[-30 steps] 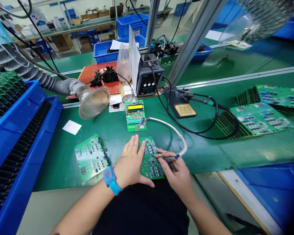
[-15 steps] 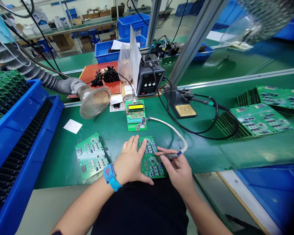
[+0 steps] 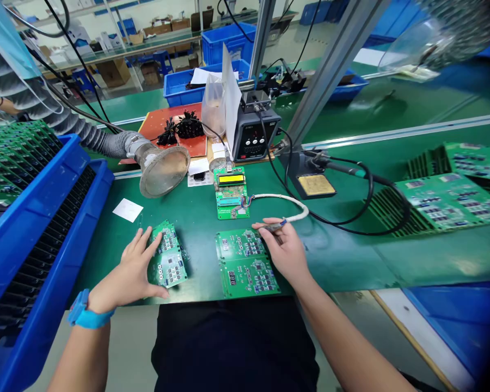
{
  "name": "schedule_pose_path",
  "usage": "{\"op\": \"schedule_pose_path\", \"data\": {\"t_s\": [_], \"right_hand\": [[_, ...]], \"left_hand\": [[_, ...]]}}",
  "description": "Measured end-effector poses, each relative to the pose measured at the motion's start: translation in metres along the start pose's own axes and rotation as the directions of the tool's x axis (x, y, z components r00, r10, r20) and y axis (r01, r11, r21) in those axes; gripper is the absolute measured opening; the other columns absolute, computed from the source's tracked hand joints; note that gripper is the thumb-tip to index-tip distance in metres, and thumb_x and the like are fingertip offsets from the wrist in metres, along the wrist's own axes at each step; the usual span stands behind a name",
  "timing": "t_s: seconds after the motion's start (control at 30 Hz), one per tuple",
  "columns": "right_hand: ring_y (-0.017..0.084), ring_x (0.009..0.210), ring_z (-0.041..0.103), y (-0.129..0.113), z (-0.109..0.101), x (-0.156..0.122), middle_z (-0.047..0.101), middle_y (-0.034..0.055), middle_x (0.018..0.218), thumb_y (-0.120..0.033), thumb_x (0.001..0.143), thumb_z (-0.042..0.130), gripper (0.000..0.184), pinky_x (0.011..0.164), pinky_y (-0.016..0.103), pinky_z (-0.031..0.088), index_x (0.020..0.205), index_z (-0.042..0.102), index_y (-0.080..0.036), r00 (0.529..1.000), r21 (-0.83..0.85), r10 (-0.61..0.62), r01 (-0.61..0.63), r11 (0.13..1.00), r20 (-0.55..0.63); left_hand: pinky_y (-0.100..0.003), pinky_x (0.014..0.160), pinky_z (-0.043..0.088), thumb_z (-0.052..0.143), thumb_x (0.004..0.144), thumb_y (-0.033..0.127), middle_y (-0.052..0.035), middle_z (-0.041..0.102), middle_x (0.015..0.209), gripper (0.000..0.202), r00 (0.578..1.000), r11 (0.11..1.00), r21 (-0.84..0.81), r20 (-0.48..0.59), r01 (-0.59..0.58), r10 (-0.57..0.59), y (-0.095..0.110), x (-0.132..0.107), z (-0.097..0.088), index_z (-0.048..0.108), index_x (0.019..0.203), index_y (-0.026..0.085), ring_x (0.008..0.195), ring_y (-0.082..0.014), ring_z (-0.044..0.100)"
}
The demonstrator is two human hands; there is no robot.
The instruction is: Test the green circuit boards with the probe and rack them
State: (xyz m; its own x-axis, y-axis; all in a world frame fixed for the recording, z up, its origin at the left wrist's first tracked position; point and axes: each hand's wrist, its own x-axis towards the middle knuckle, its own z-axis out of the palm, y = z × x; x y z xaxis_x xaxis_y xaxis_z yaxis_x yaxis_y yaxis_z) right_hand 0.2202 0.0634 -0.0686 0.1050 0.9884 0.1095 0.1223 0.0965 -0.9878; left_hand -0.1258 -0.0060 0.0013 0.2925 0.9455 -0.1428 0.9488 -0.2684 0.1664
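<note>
Two green circuit boards lie on the green mat in front of me. My left hand (image 3: 133, 269) lies flat with fingers spread on the left circuit board (image 3: 168, 262). The middle circuit board (image 3: 245, 262) lies bare, with its right edge under my right hand (image 3: 283, 247). That hand pinches a small connector (image 3: 274, 226) on the end of a white cable (image 3: 288, 202). The cable runs back to a small tester board with a lit yellow display (image 3: 231, 192).
A blue rack of boards (image 3: 32, 218) stands at the left, beside a fume-extraction hose with a metal funnel (image 3: 163, 170). Behind are a soldering station (image 3: 255, 133) and iron stand (image 3: 314, 182). Stacks of green boards (image 3: 441, 201) lie at the right.
My left hand has left the middle board and moved left onto the other board. My right hand has lifted the connector off the middle board and drawn it back a little.
</note>
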Motion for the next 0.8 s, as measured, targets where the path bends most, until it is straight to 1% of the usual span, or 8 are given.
{"op": "schedule_pose_path", "data": {"t_s": [0.07,0.17,0.27,0.33,0.4,0.5,0.67,0.8], "right_hand": [[0.022,0.095,0.067,0.0,0.0,0.001,0.072,0.0079,0.096,-0.042,0.084,0.06,0.028,0.089,0.042,0.049,0.103,0.052,-0.023,1.0,-0.028,-0.005,0.005,1.0,0.014],[0.022,0.094,0.066,-0.002,-0.001,0.001,0.072,0.008,0.096,-0.042,0.086,0.058,0.028,0.087,0.041,0.049,0.104,0.052,-0.022,0.999,-0.074,-0.013,0.015,0.997,0.031],[0.022,0.095,0.066,-0.002,-0.001,0.002,0.072,0.0078,0.097,-0.042,0.086,0.057,0.028,0.088,0.041,0.048,0.104,0.052,-0.022,0.998,-0.125,-0.033,0.04,0.991,0.052],[0.022,0.095,0.066,-0.002,-0.002,0.003,0.071,0.0077,0.097,-0.042,0.087,0.057,0.027,0.089,0.041,0.048,0.104,0.052,-0.022,0.996,-0.152,-0.051,0.061,0.986,0.07],[0.022,0.095,0.066,-0.002,-0.002,0.004,0.071,0.0074,0.097,-0.041,0.087,0.057,0.026,0.089,0.04,0.048,0.104,0.053,-0.022,0.994,-0.169,-0.067,0.08,0.982,0.083],[0.022,0.095,0.066,-0.004,-0.003,0.004,0.071,0.0068,0.097,-0.04,0.088,0.056,0.023,0.088,0.039,0.049,0.104,0.053,-0.023,0.992,-0.207,-0.077,0.097,0.973,0.103],[0.023,0.093,0.067,-0.005,-0.003,0.005,0.072,0.0061,0.094,-0.039,0.087,0.055,0.021,0.085,0.038,0.05,0.101,0.053,-0.024,0.988,-0.253,-0.085,0.116,0.96,0.132],[0.023,0.087,0.068,-0.001,0.002,0.005,0.071,0.0064,0.09,-0.04,0.086,0.056,0.019,0.08,0.037,0.052,0.095,0.054,-0.023,0.991,-0.255,-0.118,0.132,0.958,0.071]], "left_hand": [[-0.07,0.102,0.024,0.068,0.064,0.075,-0.0241,0.008,0.155,0.113,0.997,1.0,-0.013,-0.079,0.007,-0.008,0.017,0.002,0.0,0.018,0.151,0.021,0.138,-0.052,0.0],[-0.066,0.108,0.019,0.057,0.084,0.063,-0.0188,0.013,0.156,0.084,0.968,0.994,-0.085,-0.248,-0.068,0.045,0.073,0.014,0.002,0.025,0.148,0.02,0.142,-0.0433,-0.004],[-0.062,0.111,0.02,0.053,0.087,0.062,-0.0168,0.022,0.154,0.073,0.955,0.948,-0.219,-0.238,-0.229,0.176,0.131,0.034,0.016,0.034,0.143,0.02,0.143,-0.0376,-0.002],[-0.062,0.111,0.021,0.054,0.086,0.062,-0.0195,0.021,0.154,0.075,0.953,0.928,-0.252,-0.202,-0.275,0.228,0.155,0.047,0.031,0.037,0.142,0.017,0.143,-0.0387,-0.002],[-0.064,0.11,0.02,0.054,0.085,0.063,-0.0226,0.018,0.154,0.077,0.958,0.926,-0.268,-0.177,-0.268,0.226,0.164,0.058,0.045,0.036,0.142,0.015,0.142,-0.0402,-0.002],[-0.067,0.109,0.019,0.057,0.084,0.062,-0.0238,0.016,0.154,0.078,0.965,0.925,-0.289,-0.167,-0.246,0.205,0.161,0.066,0.059,0.036,0.142,0.015,0.141,-0.0412,-0.003],[-0.066,0.109,0.017,0.06,0.086,0.055,-0.0187,0.016,0.155,0.069,0.959,0.916,-0.31,-0.206,-0.253,0.195,0.158,0.065,0.066,0.038,0.141,0.021,0.142,-0.0402,-0.007],[-0.066,0.11,0.018,0.06,0.087,0.052,-0.0169,0.019,0.155,0.064,0.962,0.914,-0.328,-0.207,-0.241,0.179,0.16,0.064,0.066,0.04,0.139,0.02,0.143,-0.0388,-0.005]]}}
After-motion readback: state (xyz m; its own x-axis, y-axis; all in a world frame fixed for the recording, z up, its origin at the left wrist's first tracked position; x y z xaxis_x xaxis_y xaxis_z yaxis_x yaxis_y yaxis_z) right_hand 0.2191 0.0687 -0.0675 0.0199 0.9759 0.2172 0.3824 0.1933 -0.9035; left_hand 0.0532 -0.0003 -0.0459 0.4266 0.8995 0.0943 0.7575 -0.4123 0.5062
